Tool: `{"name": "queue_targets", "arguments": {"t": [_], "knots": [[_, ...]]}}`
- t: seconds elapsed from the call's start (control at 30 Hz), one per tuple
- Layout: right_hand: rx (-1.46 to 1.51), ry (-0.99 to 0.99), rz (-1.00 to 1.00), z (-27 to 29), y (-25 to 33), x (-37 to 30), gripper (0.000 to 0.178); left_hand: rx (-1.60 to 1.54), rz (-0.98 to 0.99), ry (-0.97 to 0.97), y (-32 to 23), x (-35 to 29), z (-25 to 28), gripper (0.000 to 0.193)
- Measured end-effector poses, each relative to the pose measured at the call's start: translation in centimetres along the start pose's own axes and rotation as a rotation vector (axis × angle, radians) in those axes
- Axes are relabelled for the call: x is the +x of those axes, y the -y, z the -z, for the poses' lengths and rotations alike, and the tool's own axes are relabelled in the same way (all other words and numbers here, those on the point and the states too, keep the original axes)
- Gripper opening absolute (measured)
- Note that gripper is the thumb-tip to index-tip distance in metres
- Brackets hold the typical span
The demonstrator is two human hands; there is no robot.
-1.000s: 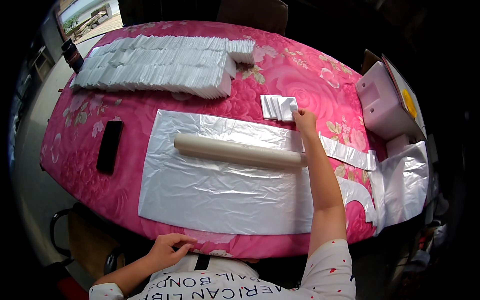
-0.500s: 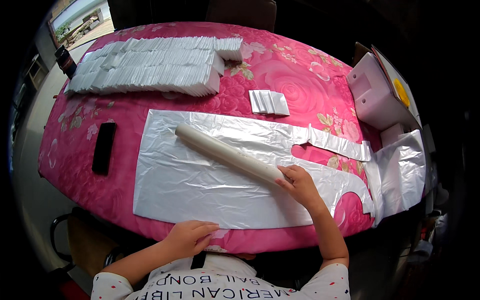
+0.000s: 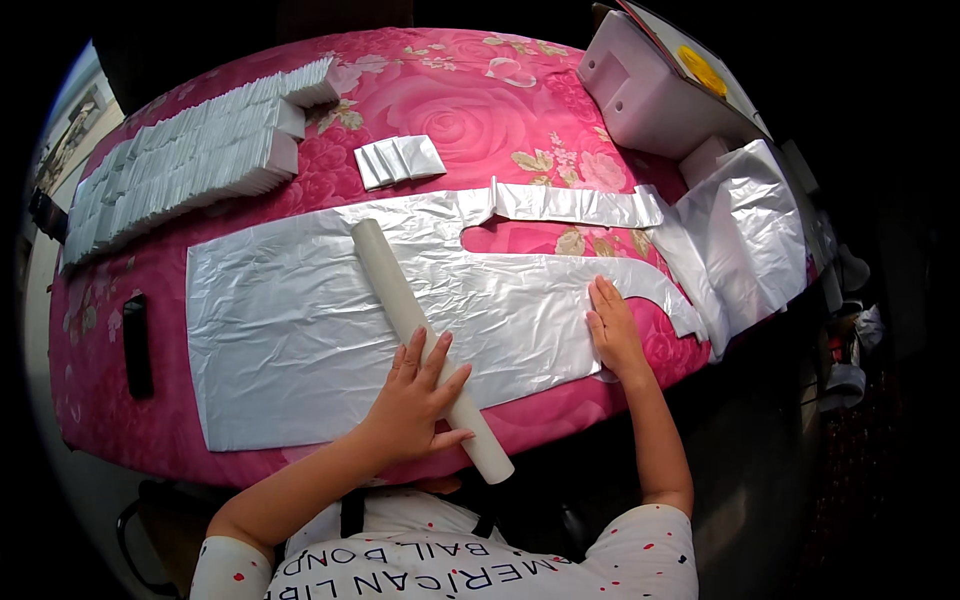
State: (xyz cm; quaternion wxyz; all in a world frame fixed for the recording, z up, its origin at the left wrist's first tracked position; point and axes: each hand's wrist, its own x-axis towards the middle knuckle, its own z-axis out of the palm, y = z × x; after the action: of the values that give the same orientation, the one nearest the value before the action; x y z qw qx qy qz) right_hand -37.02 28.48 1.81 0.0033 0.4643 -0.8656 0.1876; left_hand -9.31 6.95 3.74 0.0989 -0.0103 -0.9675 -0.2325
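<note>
While left hand [image 3: 415, 400] lies open on tube [image 3: 425, 345] | right hand [image 3: 615, 330] flat, open, pinning bag [image 3: 300, 330] at 3 o'clock | roll slow, edges square.

The left hand [image 3: 415, 395] lies on a cardboard tube [image 3: 420, 335]; the right hand [image 3: 615, 330] presses a spread plastic bag [image 3: 290, 330].

My table [image 3: 300, 190], covered in a pink rose-print cloth, carried a flattened silvery plastic bag [image 3: 300, 330] along its near edge, stacked rows of folded white bags [image 3: 170, 165] at the far left, a small folded bundle [image 3: 400, 160] mid-table, and a black phone [image 3: 136, 345] near the left edge.
</note>
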Motion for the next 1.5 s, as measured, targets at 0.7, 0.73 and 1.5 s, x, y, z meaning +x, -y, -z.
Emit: {"name": "queue_targets", "arguments": {"t": [0.7,0.73,1.5], "knots": [[0.249,-0.494,-0.462,2.5,-2.9,0.3,0.009,-0.015,-0.073,-0.013,-2.4,3.6,-2.2,0.066],[0.424,-0.459,-0.481,2.3,-0.8,1.0,0.009,-0.132,-0.057,-0.094,-2.3,3.6,-2.1,0.064],[0.112,0.426,-0.28,0.4,20.2,-8.9,0.053,-1.05,1.118,-0.088,14.3,-14.7,10.7,0.01]]}}
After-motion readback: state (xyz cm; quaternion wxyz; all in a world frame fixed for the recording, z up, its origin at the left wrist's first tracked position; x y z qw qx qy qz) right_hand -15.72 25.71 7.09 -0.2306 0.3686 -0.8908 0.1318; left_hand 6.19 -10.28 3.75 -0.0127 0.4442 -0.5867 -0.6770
